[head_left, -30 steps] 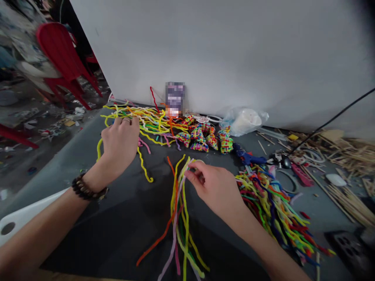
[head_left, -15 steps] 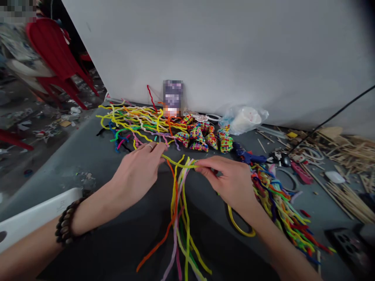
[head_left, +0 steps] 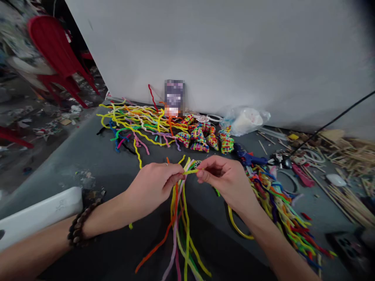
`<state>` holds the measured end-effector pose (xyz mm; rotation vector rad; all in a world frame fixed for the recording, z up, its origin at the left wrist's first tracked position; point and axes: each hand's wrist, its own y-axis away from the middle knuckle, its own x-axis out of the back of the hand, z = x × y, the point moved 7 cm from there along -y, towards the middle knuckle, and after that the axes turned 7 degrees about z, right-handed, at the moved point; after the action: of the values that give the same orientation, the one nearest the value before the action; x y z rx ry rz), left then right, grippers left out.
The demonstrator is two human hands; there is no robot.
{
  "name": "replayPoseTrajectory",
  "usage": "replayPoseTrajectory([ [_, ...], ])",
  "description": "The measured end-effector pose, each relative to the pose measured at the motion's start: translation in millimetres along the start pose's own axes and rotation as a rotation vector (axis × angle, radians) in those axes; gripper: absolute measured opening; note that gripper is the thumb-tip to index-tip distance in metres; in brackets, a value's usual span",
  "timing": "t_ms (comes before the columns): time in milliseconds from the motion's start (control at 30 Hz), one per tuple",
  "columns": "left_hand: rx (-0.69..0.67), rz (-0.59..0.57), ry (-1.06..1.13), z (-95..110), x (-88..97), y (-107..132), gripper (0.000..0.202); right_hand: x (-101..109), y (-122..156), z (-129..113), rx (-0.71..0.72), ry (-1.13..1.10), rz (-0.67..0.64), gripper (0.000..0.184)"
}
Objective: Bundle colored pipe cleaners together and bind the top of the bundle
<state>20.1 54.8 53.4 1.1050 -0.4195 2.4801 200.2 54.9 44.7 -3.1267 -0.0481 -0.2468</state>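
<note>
My left hand (head_left: 154, 185) and my right hand (head_left: 225, 179) meet at the middle of a dark table (head_left: 96, 164). Both pinch a yellow pipe cleaner (head_left: 190, 171) stretched between their fingertips; its far end loops down past my right wrist. Under the hands lies a bundle of pipe cleaners (head_left: 180, 226) in yellow, orange, pink and green, fanned toward me. A beaded bracelet (head_left: 76, 228) sits on my left wrist.
A loose pile of pipe cleaners (head_left: 137, 121) lies at the back left, another heap (head_left: 281, 207) at the right. Small multicoloured woven pieces (head_left: 202, 138) sit by the white wall. A plastic bag (head_left: 244, 120), a blue glue gun (head_left: 249, 158), wooden sticks (head_left: 348, 156) and a white board (head_left: 38, 216) surround them.
My left hand came back from the far pile with a yellow pipe cleaner and joined my right hand at the bundle. Both hands now pinch it close together.
</note>
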Motion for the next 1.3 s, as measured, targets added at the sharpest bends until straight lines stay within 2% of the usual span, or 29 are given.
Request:
replayPoseTrajectory([
  [167,-0.018,-0.058,0.048,3.0,-12.1,2.7,0.025,-8.1,-1.5,11.9,-0.085,-0.228,0.033,0.02],
  [267,-0.049,-0.093,0.114,11.0,-19.5,8.7,0.029,-9.7,-2.1,14.0,-0.05,-0.223,0.08,0.014],
  [400,-0.011,-0.066,0.219,16.7,-15.0,14.0,0.027,-4.8,-1.2,12.4,0.017,-0.127,0.146,0.013],
  [533,0.069,-0.092,0.387,4.8,-11.5,3.7,0.028,1.8,10.4,-6.2,0.2,0.075,0.264,0.017],
  [633,0.139,-0.158,0.551,-11.6,-19.8,-7.9,0.027,-1.9,25.4,-25.3,0.39,0.212,0.329,0.023],
  [700,0.197,-0.213,0.651,-19.1,-28.9,-10.3,0.028,-6.8,30.6,-30.1,0.434,0.223,0.316,0.024],
  [767,0.252,-0.275,0.771,-19.0,-38.0,-6.9,0.028,-6.4,29.3,-29.0,0.417,0.202,0.315,0.024],
  [867,0.337,-0.361,0.994,-7.1,-46.4,4.1,0.034,5.6,17.5,-20.6,0.351,0.136,0.356,0.02],
  [967,0.4,-0.333,1.142,2.5,-43.9,10.5,0.044,16.4,1.7,-7.0,0.25,0.012,0.332,0.011],
  [1033,0.427,-0.277,1.161,1.7,-40.2,10.7,0.042,18.2,-5.2,0.6,0.186,-0.101,0.299,0.011],
  [1100,0.436,-0.271,1.141,-1.9,-39.8,9.5,0.037,16.9,-7.9,5.6,0.132,-0.225,0.282,0.015],
  [1300,0.424,-0.453,1.107,-0.5,-55.5,15.2,0.036,0.0,-4.6,12.8,-0.032,-0.484,0.224,0.021],
])
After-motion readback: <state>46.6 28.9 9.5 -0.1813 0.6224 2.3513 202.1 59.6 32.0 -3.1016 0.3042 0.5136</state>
